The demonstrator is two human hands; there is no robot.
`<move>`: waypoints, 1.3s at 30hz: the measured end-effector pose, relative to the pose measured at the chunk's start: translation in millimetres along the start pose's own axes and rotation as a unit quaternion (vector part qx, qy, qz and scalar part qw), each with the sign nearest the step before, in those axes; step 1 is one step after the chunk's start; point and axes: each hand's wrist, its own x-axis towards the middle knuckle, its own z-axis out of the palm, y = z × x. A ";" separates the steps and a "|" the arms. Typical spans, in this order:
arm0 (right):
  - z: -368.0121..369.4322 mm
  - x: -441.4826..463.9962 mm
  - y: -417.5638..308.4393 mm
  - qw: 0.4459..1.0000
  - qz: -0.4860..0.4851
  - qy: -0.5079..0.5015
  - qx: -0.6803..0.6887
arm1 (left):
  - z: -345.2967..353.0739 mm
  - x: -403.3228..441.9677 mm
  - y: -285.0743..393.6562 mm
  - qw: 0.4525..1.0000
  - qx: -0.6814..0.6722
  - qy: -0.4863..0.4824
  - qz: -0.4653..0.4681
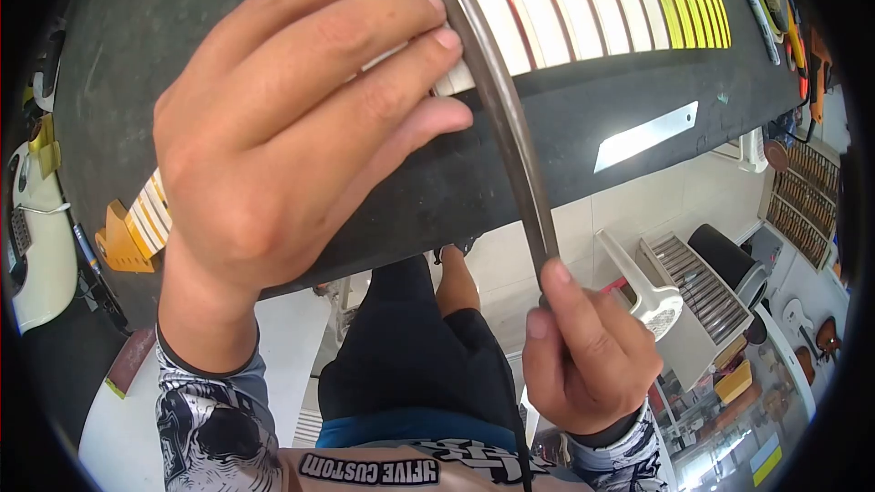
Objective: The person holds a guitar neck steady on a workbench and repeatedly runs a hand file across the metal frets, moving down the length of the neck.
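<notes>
Pale tray (682, 346) at right holds metal bars (688, 278) in a row. One dark rod (499, 96): right hand (592, 355) grasps near end; left hand (283, 118) alongside, grip unclear.

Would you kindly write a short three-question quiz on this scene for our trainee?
1. True or false: the right hand holds the rod near its end closest to the wearer's body.

2. Which colour marks the right end of the striped strip in the picture?
A) blue
B) yellow
C) purple

3. Put these in order across the picture, from left to right: metal plate, left hand, rod.

Key:
1. True
2. B
3. Left hand, rod, metal plate
</notes>
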 end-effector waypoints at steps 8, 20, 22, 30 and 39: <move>0.1 -114.6 21.3 1.000 -0.012 0.018 0.013 | 1.6 -1.9 0.5 1.000 0.001 0.003 -0.002; 4.0 21.4 -1.4 0.995 -0.036 0.090 0.035 | 1.9 -0.5 0.8 1.000 0.004 0.007 -0.001; -1.8 7.0 3.1 0.993 -0.056 0.102 0.038 | 0.9 -1.3 1.6 1.000 0.009 0.006 0.001; -1.4 -105.8 30.0 0.997 -0.033 0.061 0.021 | -5.9 8.7 12.1 0.995 0.080 -0.034 0.051; 3.7 -138.0 23.5 1.000 -0.001 0.028 0.008 | -10.6 6.8 11.9 0.990 0.102 -0.066 0.078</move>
